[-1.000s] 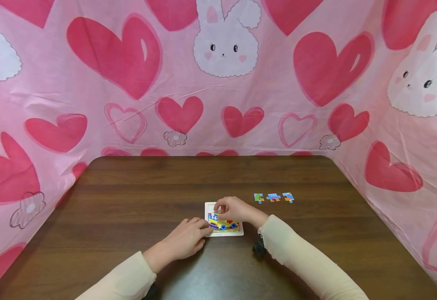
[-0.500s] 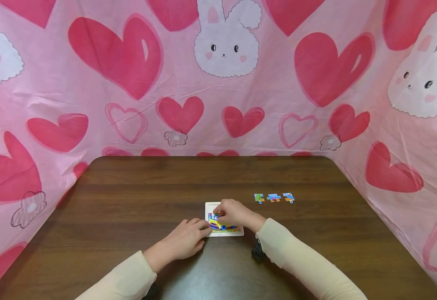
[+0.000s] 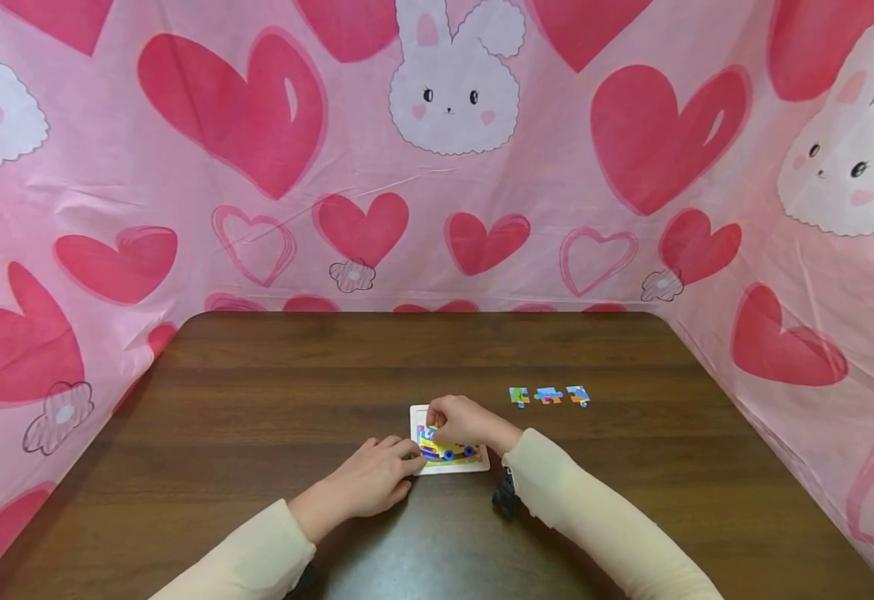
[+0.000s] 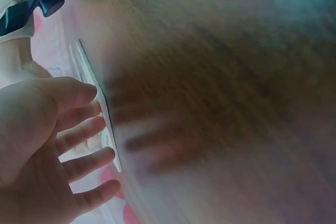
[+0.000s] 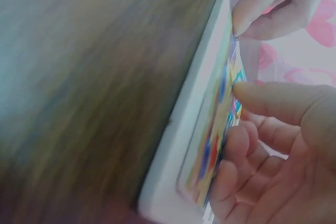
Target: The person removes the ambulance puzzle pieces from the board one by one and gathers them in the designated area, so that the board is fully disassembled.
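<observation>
A white-framed jigsaw board (image 3: 417, 415) lies on the table, showing a yellow vehicle with blue wheels (image 3: 448, 455). My left hand (image 3: 372, 479) rests at its left edge, fingers extended and fingertips on the frame. In the left wrist view, the spread fingers (image 4: 92, 163) meet the board's thin edge (image 4: 90, 64). My right hand (image 3: 466, 419) is over the upper part of the board, pinching a colourful puzzle piece (image 5: 240, 77) between thumb and index finger. That piece is mostly hidden by the fingers in the head view. The right wrist view shows it close over the picture.
Three loose puzzle pieces, one green and orange (image 3: 518, 396), one blue and purple (image 3: 548, 395) and one blue and orange (image 3: 577, 395), lie in a row beyond the board to the right. A pink patterned cloth (image 3: 422, 183) surrounds the brown wooden table (image 3: 294, 358).
My right hand and forearm have shifted slightly to the left over the board, and the board's right side has moved a little rightward. My left hand and the loose pieces stay put.
</observation>
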A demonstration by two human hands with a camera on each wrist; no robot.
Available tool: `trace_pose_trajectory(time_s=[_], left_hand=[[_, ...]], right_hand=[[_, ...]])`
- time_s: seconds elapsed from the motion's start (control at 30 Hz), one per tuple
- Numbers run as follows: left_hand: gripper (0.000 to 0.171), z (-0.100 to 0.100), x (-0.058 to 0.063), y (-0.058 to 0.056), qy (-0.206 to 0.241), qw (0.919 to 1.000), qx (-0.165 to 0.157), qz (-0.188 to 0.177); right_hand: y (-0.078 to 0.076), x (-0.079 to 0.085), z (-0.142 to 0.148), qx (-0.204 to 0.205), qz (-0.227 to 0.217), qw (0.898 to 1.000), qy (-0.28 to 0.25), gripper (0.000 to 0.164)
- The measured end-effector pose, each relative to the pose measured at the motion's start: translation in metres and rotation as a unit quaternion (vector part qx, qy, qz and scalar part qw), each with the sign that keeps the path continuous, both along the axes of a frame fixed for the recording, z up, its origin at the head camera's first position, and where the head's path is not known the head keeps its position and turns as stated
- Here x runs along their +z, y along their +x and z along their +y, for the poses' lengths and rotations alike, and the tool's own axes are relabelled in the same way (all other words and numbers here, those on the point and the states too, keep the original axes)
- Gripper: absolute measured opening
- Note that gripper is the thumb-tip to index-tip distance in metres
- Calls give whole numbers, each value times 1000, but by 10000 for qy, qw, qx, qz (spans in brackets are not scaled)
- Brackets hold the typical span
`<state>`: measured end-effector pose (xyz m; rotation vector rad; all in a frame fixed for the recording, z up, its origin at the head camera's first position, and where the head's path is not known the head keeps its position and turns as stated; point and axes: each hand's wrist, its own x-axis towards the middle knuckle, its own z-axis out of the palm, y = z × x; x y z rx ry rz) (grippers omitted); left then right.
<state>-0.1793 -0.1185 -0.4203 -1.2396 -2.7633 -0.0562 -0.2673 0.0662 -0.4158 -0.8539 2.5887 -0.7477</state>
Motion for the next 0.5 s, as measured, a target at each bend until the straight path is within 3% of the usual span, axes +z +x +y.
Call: trace_pose_trajectory(time_s=[0.23, 0.5], left_hand=[[28, 2, 5, 1, -167, 9998, 73, -36], [32, 3, 5, 2, -207, 9994, 155, -210]], right_hand=[[-1, 3, -3, -156, -263, 9994, -155, 16], [0, 4, 3, -379, -641, 9963, -421, 8]])
